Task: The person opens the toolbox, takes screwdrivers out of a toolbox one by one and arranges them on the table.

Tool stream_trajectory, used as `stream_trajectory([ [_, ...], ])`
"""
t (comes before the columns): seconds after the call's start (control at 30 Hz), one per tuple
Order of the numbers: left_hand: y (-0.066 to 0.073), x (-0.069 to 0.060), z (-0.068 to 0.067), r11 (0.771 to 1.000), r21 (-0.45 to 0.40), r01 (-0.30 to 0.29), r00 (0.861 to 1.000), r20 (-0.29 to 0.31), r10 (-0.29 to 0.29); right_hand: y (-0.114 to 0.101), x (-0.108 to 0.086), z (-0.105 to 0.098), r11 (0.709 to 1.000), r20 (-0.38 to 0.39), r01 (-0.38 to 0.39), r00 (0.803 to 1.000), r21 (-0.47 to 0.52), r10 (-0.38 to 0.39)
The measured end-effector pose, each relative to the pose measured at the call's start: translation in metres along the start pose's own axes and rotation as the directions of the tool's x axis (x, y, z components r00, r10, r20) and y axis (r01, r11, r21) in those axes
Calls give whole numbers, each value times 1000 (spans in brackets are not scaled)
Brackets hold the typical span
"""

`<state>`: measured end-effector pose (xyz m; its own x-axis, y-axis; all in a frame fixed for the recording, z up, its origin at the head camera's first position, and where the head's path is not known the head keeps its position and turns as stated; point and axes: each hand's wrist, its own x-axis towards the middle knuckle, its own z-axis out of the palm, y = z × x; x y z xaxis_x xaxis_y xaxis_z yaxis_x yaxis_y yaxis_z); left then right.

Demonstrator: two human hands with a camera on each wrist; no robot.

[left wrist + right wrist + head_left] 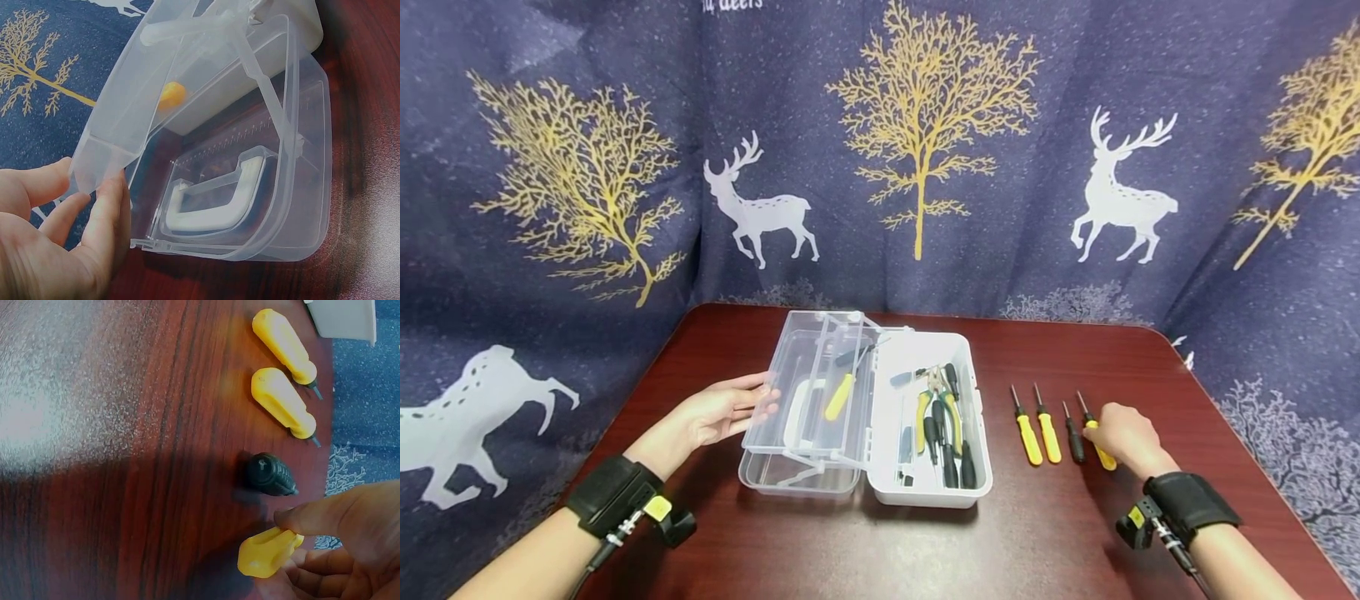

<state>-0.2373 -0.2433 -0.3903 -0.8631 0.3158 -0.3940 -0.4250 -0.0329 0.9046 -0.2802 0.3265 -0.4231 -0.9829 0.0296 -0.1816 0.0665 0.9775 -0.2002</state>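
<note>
In the head view the left hand holds the left edge of a clear upper tray, thumb and fingers on either side of its wall; the left wrist view shows this pinch. A yellow-handled screwdriver lies in that tray. At the right, the right hand pinches the rightmost yellow-handled screwdriver, whose handle shows between thumb and fingers in the right wrist view. Beside it lies a black screwdriver, with two more yellow ones to its left.
The white box body holds pliers and several black-handled tools. Its clear lid lies folded out at the left, under the raised tray, with a white handle. A patterned cloth hangs behind the dark red table.
</note>
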Motion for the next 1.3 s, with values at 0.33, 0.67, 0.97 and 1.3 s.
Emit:
stream_trajectory([
  [0.33,1,-1,1,1000,-6,1,1000,2,-1,-1,0,4,1000,30,5,1000,-7,-5],
  [0.67,1,-1,0,1000,-8,2,1000,-1,-2,-1,0,4,1000,53,-16,998,24,15],
  [0.97,0,-1,0,1000,-13,4,1000,8,-3,-4,-2,0,1000,83,-28,996,5,27],
  [1.3,2,-1,1,1000,-7,3,1000,5,-3,-13,4,-13,1000,-65,12,998,-24,-13],
])
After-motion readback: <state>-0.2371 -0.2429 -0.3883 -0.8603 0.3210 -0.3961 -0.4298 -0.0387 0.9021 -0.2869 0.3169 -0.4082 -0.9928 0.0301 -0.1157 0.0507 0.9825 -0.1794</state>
